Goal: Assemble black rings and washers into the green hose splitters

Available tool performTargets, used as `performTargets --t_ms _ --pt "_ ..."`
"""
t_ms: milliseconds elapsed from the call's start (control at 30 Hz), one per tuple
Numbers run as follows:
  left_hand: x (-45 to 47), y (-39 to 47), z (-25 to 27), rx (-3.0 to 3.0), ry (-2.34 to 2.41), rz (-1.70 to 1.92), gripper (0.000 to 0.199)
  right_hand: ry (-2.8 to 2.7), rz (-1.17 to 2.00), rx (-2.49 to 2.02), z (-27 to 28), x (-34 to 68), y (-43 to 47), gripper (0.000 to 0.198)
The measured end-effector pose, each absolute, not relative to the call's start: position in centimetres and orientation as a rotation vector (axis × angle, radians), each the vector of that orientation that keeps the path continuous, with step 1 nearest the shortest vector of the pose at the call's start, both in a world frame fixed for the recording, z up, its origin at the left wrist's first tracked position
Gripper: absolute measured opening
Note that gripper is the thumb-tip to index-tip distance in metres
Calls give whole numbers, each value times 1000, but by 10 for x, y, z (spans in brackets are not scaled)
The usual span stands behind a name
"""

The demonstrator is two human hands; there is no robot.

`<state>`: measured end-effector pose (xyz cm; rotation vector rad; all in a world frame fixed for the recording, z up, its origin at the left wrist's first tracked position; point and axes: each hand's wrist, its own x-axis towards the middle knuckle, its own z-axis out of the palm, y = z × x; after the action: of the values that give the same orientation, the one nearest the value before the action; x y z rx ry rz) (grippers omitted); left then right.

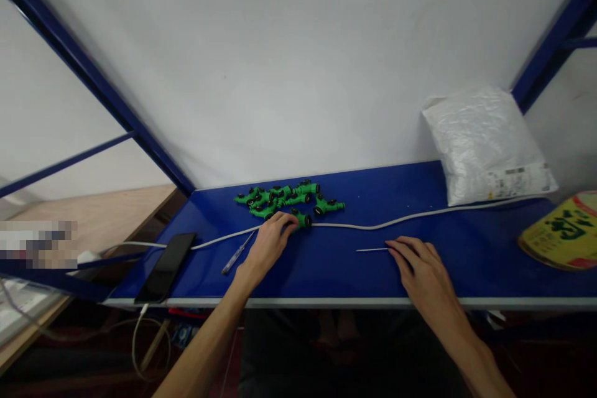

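My left hand (273,237) is closed on a green plastic hose valve (304,219) with a dark end, low over the blue shelf; the fingers cover much of it. Further right, my right hand (422,264) pinches a thin metal rod (372,250) between thumb and fingertips, its free end pointing left. Behind my left hand lies a cluster of similar green valves (280,196) with black parts. One more green valve (329,204) sits a little apart on the right. A small screwdriver (237,254) with a see-through handle rests left of my left wrist.
A white cable (368,227) runs across the blue shelf (326,273). At the left, a black phone (166,267) has a charging lead plugged in. On the right stand a white plastic parcel (489,143) and a yellow container (562,233). Blue metal posts (116,102) flank the shelf.
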<state>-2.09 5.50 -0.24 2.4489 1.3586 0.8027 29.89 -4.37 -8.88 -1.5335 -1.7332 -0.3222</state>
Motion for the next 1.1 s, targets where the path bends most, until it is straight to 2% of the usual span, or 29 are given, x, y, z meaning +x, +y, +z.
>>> performTargets --t_ms 167,367,500,633,833,967,1100 --pt "-35 72 14 2478 1203 748 25 -1713 -284 -1530 -91 300 -43 47" --pt "-33 96 27 2483 1227 671 17 -1702 -285 -1519 -89 299 -44 45" --pt "-15 114 29 2463 1382 832 30 -1717 -308 -1525 -90 300 -44 46" --pt "13 144 23 2432 1509 840 43 -1718 -347 -1508 -94 302 -42 48" --pt "40 169 20 2401 1502 810 21 -1729 -342 -1457 -98 305 -40 47" --pt "34 147 32 2362 1467 953 22 -1721 -333 -1482 -95 303 -43 47" --pt "8 88 35 2374 1311 1013 24 -1727 -321 -1506 -92 301 -44 48"
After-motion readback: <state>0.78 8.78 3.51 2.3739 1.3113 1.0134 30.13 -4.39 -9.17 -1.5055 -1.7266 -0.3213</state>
